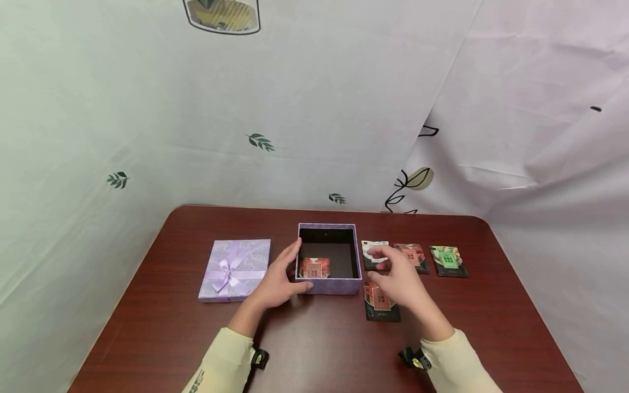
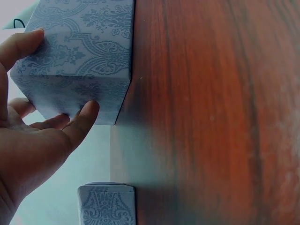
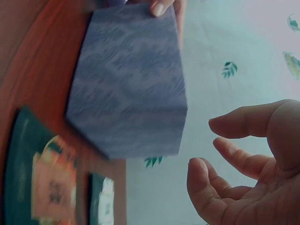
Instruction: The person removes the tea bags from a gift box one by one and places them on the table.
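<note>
Biggest thing from where I'm standing is the pale leaf-print cloth point(image 1: 314, 109), hanging at 12 o'clock behind a reddish-brown worktop point(image 1: 314, 338). Call the purple box point(image 1: 334, 287) the middle of the clock: it sits uncovered on the worktop, dark inside. At its 9, a bit apart, a lilac lid point(image 1: 253, 256) is lying flat. The person's hands are well apart from each other: the left hand point(image 1: 277, 281) is on the box's 8 o'clock corner, thumb against the near wall and fingers round the side, so yeah, it's got a grip on it. The right hand point(image 1: 395, 275) is out at 3, thumb and fingertips spread with nothing between them, hovering around the packets. Those run along 3 o'clock: a white-labelled packet point(image 1: 369, 263) just beside the box, partly hidden by fingers, then a red packet point(image 1: 411, 254), then a green packet point(image 1: 448, 259). A second red packet point(image 1: 380, 301) is at 4, and a reddish packet point(image 1: 314, 267) lies inside the box toward its 7. Smallest bits: the lid's ribbon bow point(image 1: 226, 275) and a black strap point(image 1: 259, 359) by the left cuff.
</note>
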{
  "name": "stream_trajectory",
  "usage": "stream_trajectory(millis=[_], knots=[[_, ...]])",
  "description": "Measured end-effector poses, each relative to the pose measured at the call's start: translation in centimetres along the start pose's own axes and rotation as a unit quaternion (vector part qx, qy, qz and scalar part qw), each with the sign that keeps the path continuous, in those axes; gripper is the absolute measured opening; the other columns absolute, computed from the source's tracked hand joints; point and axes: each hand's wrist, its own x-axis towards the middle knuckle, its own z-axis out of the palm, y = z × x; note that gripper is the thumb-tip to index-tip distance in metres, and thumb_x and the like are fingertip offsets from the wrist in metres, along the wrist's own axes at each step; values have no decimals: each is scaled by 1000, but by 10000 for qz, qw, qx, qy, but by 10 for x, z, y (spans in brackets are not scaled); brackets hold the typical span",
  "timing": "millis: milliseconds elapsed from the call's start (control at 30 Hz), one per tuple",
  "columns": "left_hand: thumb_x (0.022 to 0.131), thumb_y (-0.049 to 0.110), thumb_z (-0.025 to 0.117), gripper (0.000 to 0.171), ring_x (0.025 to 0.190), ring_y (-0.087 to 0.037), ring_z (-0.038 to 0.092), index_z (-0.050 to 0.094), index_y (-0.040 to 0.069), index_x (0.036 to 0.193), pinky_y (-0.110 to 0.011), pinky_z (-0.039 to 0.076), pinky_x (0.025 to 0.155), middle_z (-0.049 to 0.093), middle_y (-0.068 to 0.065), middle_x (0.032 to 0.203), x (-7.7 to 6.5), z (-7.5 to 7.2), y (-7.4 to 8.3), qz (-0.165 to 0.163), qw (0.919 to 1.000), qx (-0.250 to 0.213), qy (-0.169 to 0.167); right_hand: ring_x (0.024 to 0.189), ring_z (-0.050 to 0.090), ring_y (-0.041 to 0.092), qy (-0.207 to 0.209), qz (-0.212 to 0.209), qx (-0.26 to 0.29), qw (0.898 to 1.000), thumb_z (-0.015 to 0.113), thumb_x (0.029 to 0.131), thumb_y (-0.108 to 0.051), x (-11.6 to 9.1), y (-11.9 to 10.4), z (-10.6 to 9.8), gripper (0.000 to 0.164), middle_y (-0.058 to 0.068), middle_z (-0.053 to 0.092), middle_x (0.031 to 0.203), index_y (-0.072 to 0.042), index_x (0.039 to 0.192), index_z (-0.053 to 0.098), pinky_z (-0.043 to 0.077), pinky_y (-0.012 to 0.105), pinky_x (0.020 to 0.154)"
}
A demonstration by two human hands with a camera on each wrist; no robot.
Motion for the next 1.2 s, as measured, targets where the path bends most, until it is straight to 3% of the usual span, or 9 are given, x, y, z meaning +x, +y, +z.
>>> stream_trajectory(millis=[400, 767, 1200], knots=[[77, 15, 87, 103, 144, -32, 27, 25, 9, 160, -54, 28, 111, 26, -13, 161, 0, 1, -1, 56, 10000, -17, 4, 95, 61, 25, -140, -182, 207, 9995, 76, 83, 0, 11, -33, 13, 41, 10, 60, 119, -15, 119, 65, 52, 36, 63], [77, 16, 87, 103, 144, -31, 26, 25, 9, 159, -53, 27, 111, 26, -12, 161, 0, 0, 0, 44, 10000, 4, 5, 91, 62, 25, -177, -426, 169, 9988, 77, 80, 2, 17, -35, 22, 40, 7, 61, 114, -13, 116, 66, 51, 37, 68], [78, 17, 86, 103, 144, -31, 27, 25, 9, 159, -52, 28, 111, 26, -13, 161, 0, 0, 1, 36, 10000, -69, 14, 95, 63, 22, -526, -246, -153, 9982, 76, 82, -1, 22, -38, 32, 39, 11, 62, 121, -15, 117, 66, 51, 43, 77]])
